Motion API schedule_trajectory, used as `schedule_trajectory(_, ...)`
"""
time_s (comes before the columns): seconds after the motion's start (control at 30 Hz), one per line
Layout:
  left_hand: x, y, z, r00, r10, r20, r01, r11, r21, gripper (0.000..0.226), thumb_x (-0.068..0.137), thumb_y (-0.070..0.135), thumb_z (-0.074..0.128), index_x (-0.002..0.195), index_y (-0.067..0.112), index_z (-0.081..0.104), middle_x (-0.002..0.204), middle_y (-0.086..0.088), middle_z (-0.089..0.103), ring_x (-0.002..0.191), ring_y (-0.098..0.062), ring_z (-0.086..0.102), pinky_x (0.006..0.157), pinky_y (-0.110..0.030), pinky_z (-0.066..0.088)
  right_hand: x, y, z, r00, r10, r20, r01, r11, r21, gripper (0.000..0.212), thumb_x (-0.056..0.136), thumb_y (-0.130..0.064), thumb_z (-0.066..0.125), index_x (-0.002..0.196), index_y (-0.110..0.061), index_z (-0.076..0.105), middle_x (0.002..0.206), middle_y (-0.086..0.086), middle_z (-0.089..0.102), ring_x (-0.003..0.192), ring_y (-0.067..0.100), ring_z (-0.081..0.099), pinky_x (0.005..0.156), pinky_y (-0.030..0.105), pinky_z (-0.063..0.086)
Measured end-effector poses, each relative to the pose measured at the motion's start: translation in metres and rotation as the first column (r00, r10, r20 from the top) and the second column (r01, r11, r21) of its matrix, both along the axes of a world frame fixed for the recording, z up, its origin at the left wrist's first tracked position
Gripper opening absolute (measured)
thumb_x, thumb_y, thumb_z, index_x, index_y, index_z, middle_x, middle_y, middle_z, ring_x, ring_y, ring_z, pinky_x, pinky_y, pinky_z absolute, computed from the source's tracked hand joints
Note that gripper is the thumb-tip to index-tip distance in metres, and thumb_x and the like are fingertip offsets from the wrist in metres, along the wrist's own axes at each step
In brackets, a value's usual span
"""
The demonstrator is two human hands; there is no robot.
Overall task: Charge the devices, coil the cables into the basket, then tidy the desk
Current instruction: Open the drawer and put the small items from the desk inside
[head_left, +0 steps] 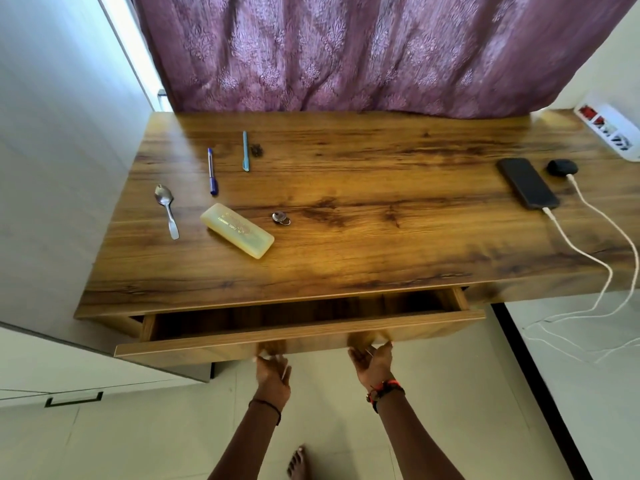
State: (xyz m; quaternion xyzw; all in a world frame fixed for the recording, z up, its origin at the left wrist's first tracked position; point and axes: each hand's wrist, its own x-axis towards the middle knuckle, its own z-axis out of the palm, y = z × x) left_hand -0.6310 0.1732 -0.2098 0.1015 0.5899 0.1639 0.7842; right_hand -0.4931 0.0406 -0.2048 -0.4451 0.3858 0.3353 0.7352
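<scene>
Pressing the straight, released grip of our left hand and right hand against the smooth wooden drawer front, we are likely shifting it to tidy; beyond the drawer's right end, the slab phone and rounded earbud case are charging on limp white cables.

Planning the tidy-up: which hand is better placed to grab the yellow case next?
Likely left. The left hand is nearer the yellow case; the right hand is farther right.
</scene>
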Motion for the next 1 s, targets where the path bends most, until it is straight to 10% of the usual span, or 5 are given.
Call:
schedule_trajectory(0.13, -0.014, -0.046, 0.041, 0.836, -0.547, -0.047, 0.549, 0.830, 0.099, 0.022, 0.097, 0.022, 0.042, 0.087, 0.010, 0.057, 0.084, -0.009, 0.060, 0.072, -0.020, 0.057, 0.068, -0.030, 0.044, -0.015, -0.036, 0.017, 0.896, 0.444, 0.011, -0.433, 0.879, -0.201, 0.047, 0.100, -0.026, 0.035, 0.125, 0.012, 0.041, 0.095, 0.029, 0.060, 0.068, 0.027, 0.054, 0.079, 0.039, 0.050)
schedule_trajectory(0.3, -0.007, -0.055, 0.113, 0.680, -0.637, -0.362, 0.617, 0.230, 0.753, 0.032, 0.096, 0.029, 0.040, 0.087, 0.013, 0.066, 0.078, 0.001, 0.068, 0.073, -0.010, 0.063, 0.064, -0.019, 0.047, -0.024, -0.043, 0.086, 0.192, 0.974, -0.116, -0.825, 0.097, -0.557, 0.032, 0.094, -0.037, 0.047, 0.091, -0.008, 0.059, 0.078, 0.005, 0.065, 0.061, 0.015, 0.059, 0.060, 0.025, 0.050)
schedule_trajectory(0.47, 0.017, -0.002, 0.121, 0.609, -0.321, -0.726, 0.638, -0.346, 0.688, 0.025, 0.098, 0.032, 0.038, 0.091, 0.023, 0.060, 0.084, 0.009, 0.058, 0.078, -0.003, 0.055, 0.065, -0.019, 0.046, -0.011, -0.023, 0.156, 0.141, 0.964, 0.227, -0.671, 0.262, -0.694, 0.023, 0.096, -0.032, 0.047, 0.092, -0.012, 0.057, 0.074, 0.000, 0.062, 0.061, 0.010, 0.059, 0.058, 0.020, 0.050)
schedule_trajectory(0.67, 0.024, 0.025, 0.094, 0.486, -0.304, -0.819, 0.698, -0.429, 0.574, 0.023, 0.099, 0.034, 0.036, 0.092, 0.024, 0.056, 0.083, 0.006, 0.058, 0.071, -0.006, 0.056, 0.063, -0.022, 0.048, 0.017, 0.013, 0.133, 0.024, 0.986, 0.167, -0.220, 0.168, -0.961, 0.035, 0.098, -0.036, 0.039, 0.094, -0.009, 0.060, 0.087, 0.008, 0.067, 0.081, 0.021, 0.064, 0.069, 0.036, 0.053)
schedule_trajectory(1.0, 0.022, 0.017, 0.092, 0.500, -0.338, -0.797, 0.714, -0.359, 0.600, 0.022, 0.099, 0.026, 0.039, 0.090, 0.018, 0.057, 0.080, 0.003, 0.055, 0.066, -0.007, 0.056, 0.058, -0.016, 0.043, 0.013, 0.007, 0.108, -0.065, 0.998, 0.021, -0.119, 0.013, -0.993, 0.024, 0.097, -0.026, 0.043, 0.101, -0.010, 0.061, 0.096, 0.008, 0.067, 0.089, 0.022, 0.066, 0.065, 0.029, 0.050)
